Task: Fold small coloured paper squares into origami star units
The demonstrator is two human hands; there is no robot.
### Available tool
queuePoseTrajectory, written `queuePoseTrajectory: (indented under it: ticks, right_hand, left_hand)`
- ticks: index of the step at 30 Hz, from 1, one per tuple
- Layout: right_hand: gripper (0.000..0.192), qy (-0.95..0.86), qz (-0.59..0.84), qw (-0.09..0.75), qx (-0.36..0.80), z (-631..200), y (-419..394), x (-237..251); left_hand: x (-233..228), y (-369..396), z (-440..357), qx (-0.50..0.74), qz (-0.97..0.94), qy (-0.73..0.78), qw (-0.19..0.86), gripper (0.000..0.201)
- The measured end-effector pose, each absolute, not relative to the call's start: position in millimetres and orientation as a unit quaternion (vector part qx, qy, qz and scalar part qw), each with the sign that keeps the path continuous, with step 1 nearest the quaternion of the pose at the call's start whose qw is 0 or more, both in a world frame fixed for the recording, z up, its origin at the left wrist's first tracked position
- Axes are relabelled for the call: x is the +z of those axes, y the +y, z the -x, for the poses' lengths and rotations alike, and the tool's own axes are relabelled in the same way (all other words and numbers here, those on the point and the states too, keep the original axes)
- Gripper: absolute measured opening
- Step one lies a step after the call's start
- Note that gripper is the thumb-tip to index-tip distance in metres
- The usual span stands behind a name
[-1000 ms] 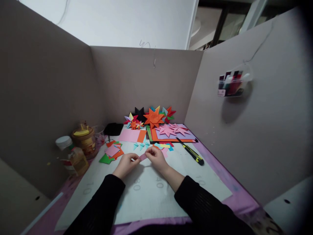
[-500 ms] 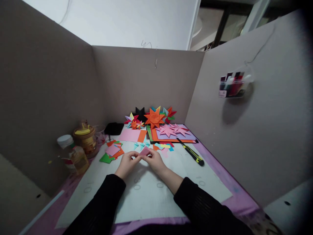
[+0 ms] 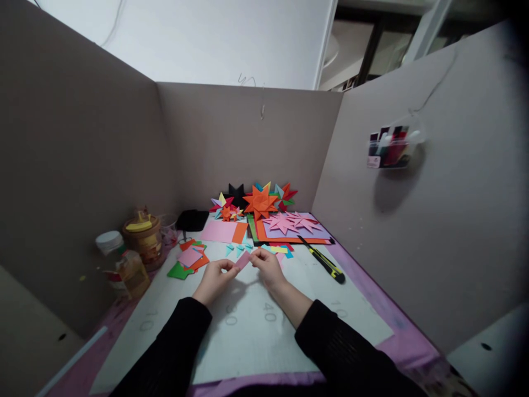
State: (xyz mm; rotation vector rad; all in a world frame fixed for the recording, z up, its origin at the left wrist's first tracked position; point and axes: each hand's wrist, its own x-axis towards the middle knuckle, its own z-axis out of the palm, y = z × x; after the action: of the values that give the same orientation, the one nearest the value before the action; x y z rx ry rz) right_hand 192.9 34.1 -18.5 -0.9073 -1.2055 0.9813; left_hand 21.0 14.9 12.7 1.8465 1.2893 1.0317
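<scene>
A small piece of pink paper (image 3: 243, 260) is held up above the white work sheet (image 3: 252, 347), tilted and narrow as seen from here. My left hand (image 3: 215, 280) pinches its lower left end between thumb and fingers. At the upper right end, my right hand (image 3: 268, 269) grips the same paper with its fingertips. Just beyond my hands lie small light-blue folded pieces (image 3: 239, 250) in a row. Colored paper scraps (image 3: 279, 250) lie partly behind my right hand. Left of my left hand is a loose pile of orange, green and pink paper squares (image 3: 190, 258).
A yellow-and-black utility knife (image 3: 324, 261) lies at right. Pink paper stars (image 3: 282, 223) rest on stacked sheets; an orange star (image 3: 260, 202) and others stand at the back. A white-capped bottle (image 3: 126, 270) and a brown jar (image 3: 143, 237) stand left. Grey partitions (image 3: 248, 138) enclose the table.
My right hand has shifted to the paper's upper right end, a little away from my left hand. The pink paper has turned from a peaked shape to a slanting strip.
</scene>
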Motion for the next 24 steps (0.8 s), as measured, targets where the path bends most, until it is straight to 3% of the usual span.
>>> queuePoseTrajectory:
  ticks: [6, 10, 14, 19, 24]
  right_hand:
    - [0.017, -0.541, 0.408, 0.620, 0.395, -196, 31, -12]
    - [0.033, -0.637, 0.402, 0.562, 0.343, -195, 24, -5]
    - [0.026, -0.694, 0.418, 0.516, 0.278, -193, 19, -3]
    - [0.020, -0.698, 0.416, 0.495, 0.307, -187, 15, -4]
    - [0.025, -0.617, 0.400, 0.555, 0.389, -183, 15, -6]
  left_hand:
    - [12, 14, -17, 0.377, -0.729, 0.496, 0.283, 0.030]
    - [14, 12, -16, 0.345, -0.773, 0.488, 0.211, 0.023]
    - [15, 14, -13, 0.370, -0.781, 0.476, 0.163, 0.019]
    - [13, 19, -13, 0.438, -0.741, 0.463, 0.211, 0.020]
    - [11, 16, -22, 0.433, -0.737, 0.452, 0.255, 0.023]
